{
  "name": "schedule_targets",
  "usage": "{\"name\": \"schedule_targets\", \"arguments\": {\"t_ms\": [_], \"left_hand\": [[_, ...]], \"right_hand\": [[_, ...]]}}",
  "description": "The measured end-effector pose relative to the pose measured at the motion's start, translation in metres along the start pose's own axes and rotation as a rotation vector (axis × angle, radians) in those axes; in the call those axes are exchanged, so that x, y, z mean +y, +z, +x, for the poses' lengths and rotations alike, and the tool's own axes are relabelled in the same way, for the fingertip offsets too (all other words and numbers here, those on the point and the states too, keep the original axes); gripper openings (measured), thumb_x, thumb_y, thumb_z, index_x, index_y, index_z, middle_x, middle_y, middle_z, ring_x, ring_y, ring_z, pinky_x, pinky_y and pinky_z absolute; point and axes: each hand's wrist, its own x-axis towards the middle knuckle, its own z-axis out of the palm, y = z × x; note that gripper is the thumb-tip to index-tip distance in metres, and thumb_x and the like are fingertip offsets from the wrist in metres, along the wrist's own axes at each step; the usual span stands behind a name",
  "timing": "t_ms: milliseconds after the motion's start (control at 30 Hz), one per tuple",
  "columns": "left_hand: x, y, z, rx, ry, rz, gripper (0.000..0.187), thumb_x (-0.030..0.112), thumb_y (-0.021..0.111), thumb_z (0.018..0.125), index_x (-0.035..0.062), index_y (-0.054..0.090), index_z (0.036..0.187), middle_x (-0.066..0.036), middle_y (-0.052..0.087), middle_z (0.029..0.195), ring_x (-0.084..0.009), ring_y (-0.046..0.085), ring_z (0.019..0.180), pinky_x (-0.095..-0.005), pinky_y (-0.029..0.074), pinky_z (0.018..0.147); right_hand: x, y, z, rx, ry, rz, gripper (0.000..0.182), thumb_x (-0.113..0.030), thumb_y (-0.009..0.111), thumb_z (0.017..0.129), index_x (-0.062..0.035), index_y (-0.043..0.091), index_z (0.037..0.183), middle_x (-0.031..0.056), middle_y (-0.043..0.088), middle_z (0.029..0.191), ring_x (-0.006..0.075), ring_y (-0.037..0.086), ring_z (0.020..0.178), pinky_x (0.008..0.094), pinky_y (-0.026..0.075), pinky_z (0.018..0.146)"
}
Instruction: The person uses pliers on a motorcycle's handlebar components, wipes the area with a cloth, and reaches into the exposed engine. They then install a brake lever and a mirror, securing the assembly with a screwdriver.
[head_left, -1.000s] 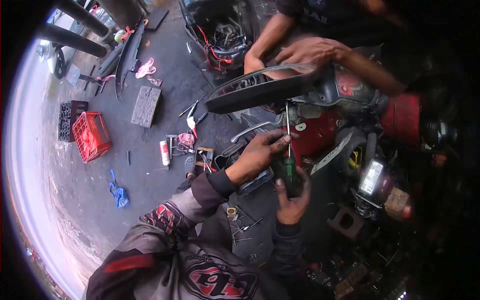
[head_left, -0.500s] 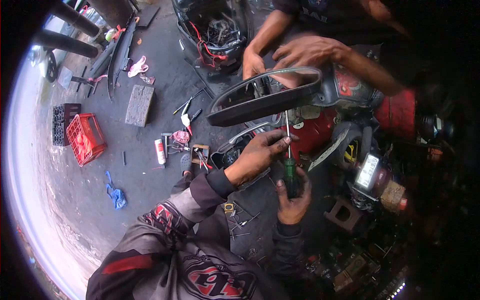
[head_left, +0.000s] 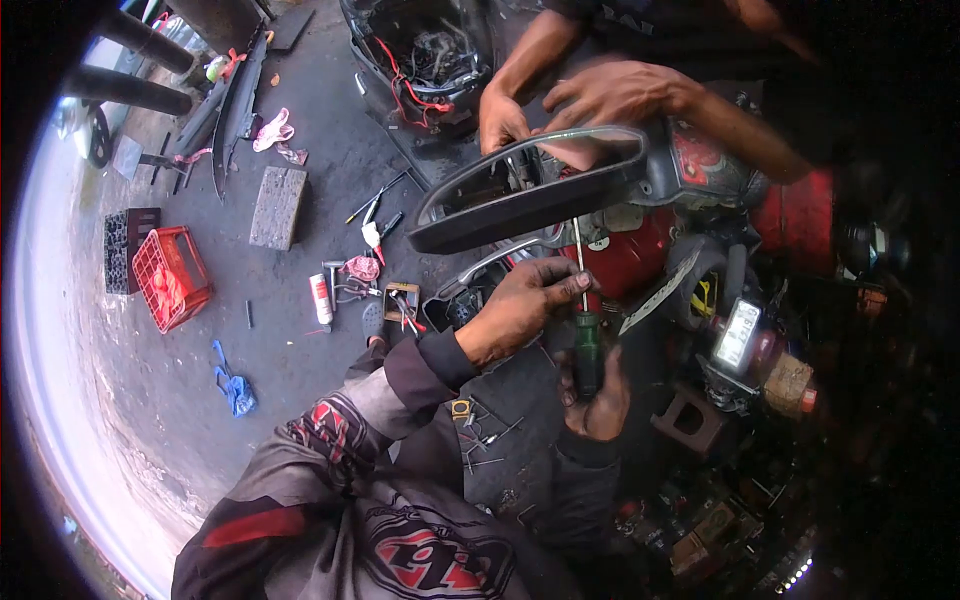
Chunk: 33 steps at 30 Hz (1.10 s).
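Note:
A screwdriver (head_left: 588,350) with a green handle and a thin metal shaft points away from me, up towards the underside of a motorcycle's rear-view mirror (head_left: 520,212). My left hand (head_left: 522,312) pinches the shaft between thumb and fingertips. Around the lower part of the handle, my right hand (head_left: 603,398) is curled with its palm turned up. The mirror's dark housing hides whatever the screwdriver's tip meets. Behind the shaft lies the motorcycle's red bodywork (head_left: 632,262). Beyond the mirror are a co-worker's hands (head_left: 620,100), one near dark parts seen past the frame.
On the floor to the left are a red crate (head_left: 170,280), a grey block (head_left: 278,208), a white tube (head_left: 321,298), a blue cloth (head_left: 236,390) and scattered tools (head_left: 490,440). A lit plate (head_left: 738,335) and cluttered parts are at the right. A dismantled black body (head_left: 425,60) stands ahead.
My right hand has shifted slightly right and its fingers have moved around the screwdriver handle. The left hand keeps its pinch on the shaft. The co-worker's hands have barely moved.

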Motion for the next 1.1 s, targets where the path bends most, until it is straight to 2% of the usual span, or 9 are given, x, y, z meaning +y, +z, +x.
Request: {"name": "schedule_targets", "arguments": {"t_ms": [100,200,333,400,500,600,733,1033,1100], "left_hand": [[-0.002,0.008,0.002,0.071,0.076,-0.069,0.027,0.024,0.068,0.1,0.0033,0.07,0.116,0.001,0.067,0.096,-0.0075,0.055,0.077,-0.0234,0.045,0.069],[-0.012,0.01,0.007,0.078,0.116,-0.076,0.029,0.024,0.065,0.101,0.0034,0.067,0.12,0.001,0.068,0.101,-0.0074,0.054,0.075,-0.0242,0.044,0.068],[0.002,0.015,0.006,0.011,0.113,-0.107,0.029,0.025,0.06,0.104,0.004,0.065,0.122,0.002,0.068,0.104,-0.0039,0.051,0.074,-0.0203,0.041,0.065],[0.006,0.019,0.004,0.031,0.136,-0.085,0.028,0.026,0.06,0.104,0.004,0.066,0.12,0.002,0.067,0.102,-0.0034,0.049,0.072,-0.0188,0.039,0.064],[0.004,0.022,0.004,0.039,0.172,0.017,0.028,0.028,0.061,0.103,0.0039,0.066,0.118,0.003,0.065,0.097,-0.0042,0.048,0.072,-0.0199,0.039,0.064],[0.005,0.024,0.003,0.082,0.151,-0.018,0.029,0.03,0.062,0.103,0.0039,0.066,0.115,0.004,0.06,0.09,-0.0045,0.049,0.073,-0.0211,0.04,0.064],[0.003,0.022,0.003,0.179,0.168,0.155,0.032,0.033,0.062,0.103,0.004,0.066,0.115,0.004,0.06,0.089,-0.005,0.051,0.074,-0.0218,0.041,0.066],[-0.005,0.018,0.002,0.161,0.233,0.183,0.036,0.038,0.06,0.103,0.0026,0.067,0.109,0.003,0.062,0.088,-0.0044,0.05,0.073,-0.0227,0.04,0.064],[-0.01,0.008,0.007,0.096,0.205,0.127,0.036,0.038,0.06,0.104,0.0025,0.067,0.109,0.003,0.063,0.09,-0.0044,0.051,0.074,-0.0228,0.041,0.065]], "right_hand": [[-0.017,0.027,-0.008,0.016,-0.087,-0.087,0.055,-0.039,0.058,0.103,0.0033,0.053,0.137,0.0132,0.065,0.101,0.0183,0.061,0.072,0.0271,0.05,0.059],[-0.021,0.019,-0.001,0.247,-1.25,-1.431,0.059,-0.048,0.043,0.107,0.0014,0.053,0.136,0.0135,0.065,0.099,0.014,0.055,0.061,0.0235,0.04,0.047],[-0.038,0.017,-0.009,0.047,0.005,-0.191,0.06,-0.053,0.053,0.101,0.0012,0.062,0.125,0.0171,0.066,0.108,0.0234,0.066,0.096,0.0347,0.055,0.076],[-0.034,0.016,-0.005,-0.038,0.044,-0.07,0.058,-0.052,0.052,0.102,0.0003,0.064,0.122,0.0173,0.067,0.106,0.0225,0.066,0.096,0.0337,0.055,0.077],[-0.024,0.011,-0.006,0.191,-0.999,-1.266,0.064,-0.057,0.047,0.102,-0.0008,0.06,0.129,0.0186,0.066,0.113,0.02,0.065,0.097,0.0298,0.052,0.07],[-0.028,0.008,-0.005,0.135,0.337,-0.039,0.057,-0.046,0.061,0.099,-0.0014,0.056,0.135,0.0189,0.062,0.121,0.0231,0.064,0.103,0.0316,0.054,0.073],[-0.009,0.01,-0.004,-0.075,-0.751,-0.607,0.057,-0.038,0.066,0.097,-0.0011,0.053,0.14,0.0177,0.061,0.121,0.028,0.065,0.104,0.0353,0.055,0.08],[-0.004,0.008,-0.004,-0.143,-0.695,-0.403,0.057,-0.021,0.075,0.09,0.0017,0.053,0.138,0.0185,0.065,0.118,0.0341,0.064,0.111,0.045,0.049,0.101],[-0.008,-0.002,-0.005,0.001,-0.866,-1.008,0.06,-0.022,0.078,0.089,0.0018,0.052,0.138,0.017,0.066,0.116,0.0332,0.064,0.11,0.0453,0.05,0.1]]}}
